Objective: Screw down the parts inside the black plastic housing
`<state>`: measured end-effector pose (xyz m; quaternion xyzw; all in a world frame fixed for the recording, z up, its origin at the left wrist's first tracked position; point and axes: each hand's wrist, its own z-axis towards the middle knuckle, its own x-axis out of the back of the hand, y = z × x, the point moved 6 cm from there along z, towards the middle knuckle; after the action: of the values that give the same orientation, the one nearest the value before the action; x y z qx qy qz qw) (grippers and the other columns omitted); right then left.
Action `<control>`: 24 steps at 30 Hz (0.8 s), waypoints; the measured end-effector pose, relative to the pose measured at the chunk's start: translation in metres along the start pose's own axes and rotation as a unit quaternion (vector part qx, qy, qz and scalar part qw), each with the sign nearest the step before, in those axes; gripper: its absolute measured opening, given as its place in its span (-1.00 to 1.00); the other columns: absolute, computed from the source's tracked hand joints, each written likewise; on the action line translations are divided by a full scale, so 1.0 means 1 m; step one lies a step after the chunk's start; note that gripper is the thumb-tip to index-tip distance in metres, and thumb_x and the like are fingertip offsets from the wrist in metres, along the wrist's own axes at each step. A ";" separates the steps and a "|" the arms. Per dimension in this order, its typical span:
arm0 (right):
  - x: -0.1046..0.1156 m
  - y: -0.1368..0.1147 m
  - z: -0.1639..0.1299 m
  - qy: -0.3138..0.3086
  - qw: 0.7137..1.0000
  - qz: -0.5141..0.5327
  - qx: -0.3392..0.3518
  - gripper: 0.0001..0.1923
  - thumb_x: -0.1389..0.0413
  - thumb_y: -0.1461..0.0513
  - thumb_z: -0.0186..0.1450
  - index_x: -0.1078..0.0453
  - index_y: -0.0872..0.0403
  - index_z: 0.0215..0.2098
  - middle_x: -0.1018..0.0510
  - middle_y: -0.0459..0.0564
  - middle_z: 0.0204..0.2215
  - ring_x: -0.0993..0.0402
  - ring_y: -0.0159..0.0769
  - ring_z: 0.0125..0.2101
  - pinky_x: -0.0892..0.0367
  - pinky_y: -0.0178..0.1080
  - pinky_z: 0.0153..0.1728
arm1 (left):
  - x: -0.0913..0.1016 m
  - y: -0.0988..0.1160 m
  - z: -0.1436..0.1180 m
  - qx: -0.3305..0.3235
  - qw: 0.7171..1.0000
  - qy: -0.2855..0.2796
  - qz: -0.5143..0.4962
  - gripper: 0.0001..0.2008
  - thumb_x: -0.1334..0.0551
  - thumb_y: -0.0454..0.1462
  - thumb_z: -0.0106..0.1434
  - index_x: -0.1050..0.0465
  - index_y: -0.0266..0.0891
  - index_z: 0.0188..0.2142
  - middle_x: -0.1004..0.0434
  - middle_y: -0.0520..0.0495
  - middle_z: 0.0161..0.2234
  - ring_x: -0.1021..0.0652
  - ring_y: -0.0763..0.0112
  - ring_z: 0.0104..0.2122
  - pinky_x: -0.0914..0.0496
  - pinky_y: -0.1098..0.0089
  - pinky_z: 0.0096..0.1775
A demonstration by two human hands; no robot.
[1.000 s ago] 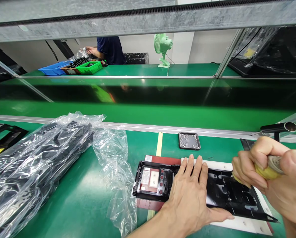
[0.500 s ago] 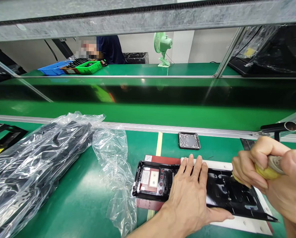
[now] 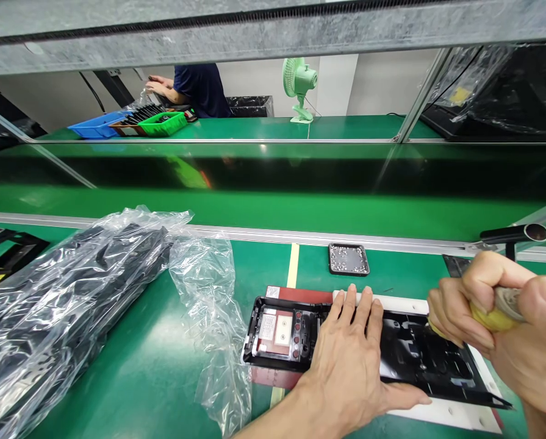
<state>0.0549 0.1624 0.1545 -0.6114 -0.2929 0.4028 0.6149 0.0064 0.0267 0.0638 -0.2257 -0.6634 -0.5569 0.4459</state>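
Two hands work at the near edge of the green bench [image 3: 130, 378]. Left hand [image 3: 350, 360] lies flat, fingers spread, pressing the black plastic housing [image 3: 291, 332] onto a white backing board [image 3: 441, 414]. Right hand [image 3: 487, 311] is closed around a yellow-handled driver [image 3: 495, 317], tip on the housing's right portion. Just behind sits a small screw tray [image 3: 348, 259]. Left of the housing lies a clear bag of black parts [image 3: 71, 299], its loose film touching the housing's corner.

Under the left hand [image 3: 350, 360] lies a glossy black panel [image 3: 419, 360] with red and white patches at its far-left end. The right hand [image 3: 496, 317] grips a yellow-and-grey tool handle [image 3: 499, 311]. Beneath the panel sits a white board [image 3: 441, 414] on a green table [image 3: 140, 378]. Beyond the fingers stands a black tray [image 3: 348, 259] speckled silver.
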 end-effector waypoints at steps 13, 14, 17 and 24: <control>0.002 0.000 0.000 0.001 1.000 0.001 -0.004 -0.53 -0.01 -0.09 0.37 -0.27 0.00 -0.57 -0.17 -0.10 -0.80 -0.11 -0.33 -0.74 -0.13 -0.25 -0.71 | 0.001 0.000 0.000 -0.003 1.000 0.008 0.009 0.13 0.05 0.42 0.23 0.08 -0.41 0.44 0.19 -0.27 0.46 0.14 -0.06 0.45 0.12 -0.03 0.46; 0.002 0.001 0.000 0.001 1.000 0.001 -0.005 -0.53 -0.01 -0.09 0.37 -0.27 0.00 -0.57 -0.17 -0.10 -0.79 -0.11 -0.33 -0.74 -0.14 -0.25 -0.71 | 0.001 0.000 0.000 -0.005 1.000 0.009 0.012 0.12 0.04 0.42 0.23 0.08 -0.41 0.44 0.18 -0.27 0.46 0.13 -0.06 0.45 0.11 -0.02 0.46; 0.002 0.001 0.000 0.001 1.000 0.003 -0.005 -0.52 0.01 -0.09 0.37 -0.27 0.01 -0.57 -0.17 -0.10 -0.79 -0.11 -0.33 -0.73 -0.15 -0.25 -0.70 | 0.002 0.000 0.000 -0.007 1.000 0.014 0.015 0.11 0.04 0.41 0.24 0.07 -0.41 0.44 0.17 -0.27 0.46 0.12 -0.06 0.45 0.10 -0.02 0.46; 0.001 0.001 -0.002 0.000 1.000 0.003 -0.008 -0.53 0.01 -0.07 0.37 -0.26 0.01 -0.58 -0.16 -0.10 -0.79 -0.10 -0.33 -0.73 -0.13 -0.25 -0.70 | 0.002 0.000 -0.001 -0.005 1.000 0.020 0.011 0.13 0.04 0.43 0.22 0.07 -0.40 0.44 0.17 -0.26 0.46 0.12 -0.03 0.45 0.10 0.01 0.46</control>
<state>0.0574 0.1620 0.1530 -0.6174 -0.2943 0.4020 0.6088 0.0057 0.0256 0.0656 -0.2245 -0.6492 -0.5593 0.4640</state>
